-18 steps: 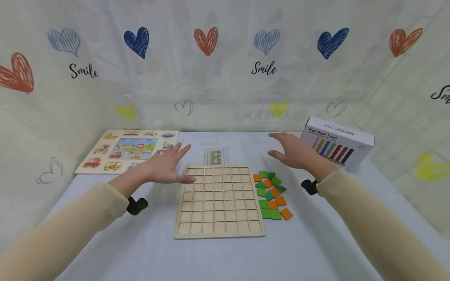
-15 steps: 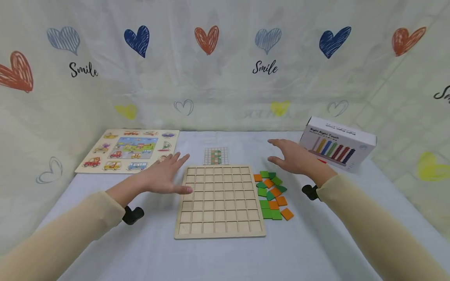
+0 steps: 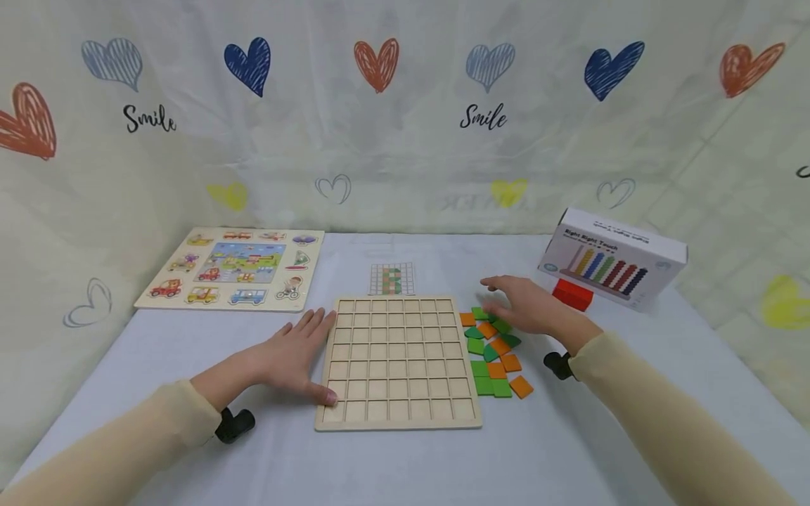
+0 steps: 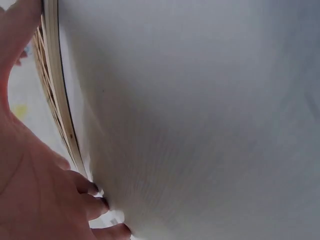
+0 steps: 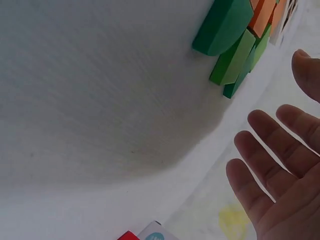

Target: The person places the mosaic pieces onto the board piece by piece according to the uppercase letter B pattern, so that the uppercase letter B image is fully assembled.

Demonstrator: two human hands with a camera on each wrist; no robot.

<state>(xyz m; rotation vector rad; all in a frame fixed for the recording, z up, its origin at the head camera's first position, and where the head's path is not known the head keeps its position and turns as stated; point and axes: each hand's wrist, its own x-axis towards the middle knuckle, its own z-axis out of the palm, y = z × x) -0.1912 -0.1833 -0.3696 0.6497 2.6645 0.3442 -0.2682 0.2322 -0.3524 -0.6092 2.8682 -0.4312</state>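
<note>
A wooden grid board [image 3: 397, 362] with bare square cells lies mid-table. My left hand [image 3: 287, 358] spreads along its left edge, thumb over the lower left cells and fingertips at the upper left side. In the left wrist view the board's side edge [image 4: 60, 95] runs beside the thumb and palm. My right hand [image 3: 528, 306] hovers with extended fingers over the far end of a cluster of tiles, partly covering some of them. Among these are an orange square tile [image 3: 522, 386], a green square tile [image 3: 502, 388] and a dark green rounded tile [image 5: 225, 27]. It holds nothing.
A pattern card [image 3: 392, 280] lies beyond the board. At the back left is a vehicle picture puzzle [image 3: 230, 270]. A white box [image 3: 614, 256] stands at the back right, with a red block [image 3: 572, 294] before it. A heart-print curtain [image 3: 405, 140] hangs behind.
My left hand has come down and nearer to me, onto the board's left edge. The right hand has lowered toward the tiles, and the red block has come into sight behind it.
</note>
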